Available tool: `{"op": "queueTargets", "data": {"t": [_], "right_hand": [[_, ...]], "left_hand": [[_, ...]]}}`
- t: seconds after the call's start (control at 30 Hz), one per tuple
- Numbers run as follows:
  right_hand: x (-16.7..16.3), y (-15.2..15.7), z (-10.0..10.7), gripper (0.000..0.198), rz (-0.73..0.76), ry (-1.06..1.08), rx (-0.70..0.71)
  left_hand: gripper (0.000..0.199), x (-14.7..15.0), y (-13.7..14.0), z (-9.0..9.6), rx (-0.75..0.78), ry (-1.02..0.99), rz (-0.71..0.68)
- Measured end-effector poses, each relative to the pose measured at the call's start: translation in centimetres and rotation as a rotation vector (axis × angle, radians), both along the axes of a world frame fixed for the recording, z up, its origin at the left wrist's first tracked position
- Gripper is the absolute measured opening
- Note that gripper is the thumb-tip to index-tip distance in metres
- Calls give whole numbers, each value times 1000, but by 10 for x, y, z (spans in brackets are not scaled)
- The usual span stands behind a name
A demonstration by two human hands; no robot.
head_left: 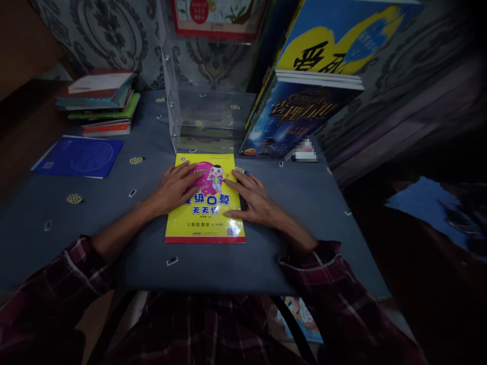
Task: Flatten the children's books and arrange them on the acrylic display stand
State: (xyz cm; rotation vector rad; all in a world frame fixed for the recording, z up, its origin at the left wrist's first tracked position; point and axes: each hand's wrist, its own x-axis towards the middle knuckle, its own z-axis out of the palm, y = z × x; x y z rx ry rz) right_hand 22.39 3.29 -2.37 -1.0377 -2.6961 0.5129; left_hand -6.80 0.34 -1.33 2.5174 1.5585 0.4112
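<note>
Dimly lit: yellow book (205, 230) on blue-grey table (228, 268), patterned wallpaper (110, 30) behind.

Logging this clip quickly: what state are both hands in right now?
Left hand: open, laid over the left edge of the yellow book.
Right hand: open, laid over its right edge.

Yellow, red-banded book (211, 205), blue booklet (78, 157), maroon plaid sleeves (327, 279)

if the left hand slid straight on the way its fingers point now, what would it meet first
Sliding over the yellow book, the left hand would probably meet the right hand first; depth is hard to judge, so it might just miss.
</note>
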Motion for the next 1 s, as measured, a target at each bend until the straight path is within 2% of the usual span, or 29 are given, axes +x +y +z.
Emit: {"op": "queueTargets", "data": {"t": [0.23, 0.47, 0.67, 0.77, 0.93, 1.0], "right_hand": [[1, -7, 2, 87, -5, -30, 6], [12, -30, 0, 96, 26, -49, 32], [17, -50, 1, 90, 19, -29, 41], [16, -63, 2, 77, 4, 12, 79], [5, -94, 6, 37, -23, 139, 202], [-4, -107, 7, 32, -31, 157, 234]], "left_hand": [[49, 0, 0, -1, 8, 7, -6], [49, 1, 0, -3, 8, 19, -8], [48, 2, 0, -2, 4, 27, 5], [47, 2, -1, 0, 0, 26, 5], [47, 2, -1, 0, -17, 21, 5], [48, 2, -1, -1, -10, 8, 5]]}}
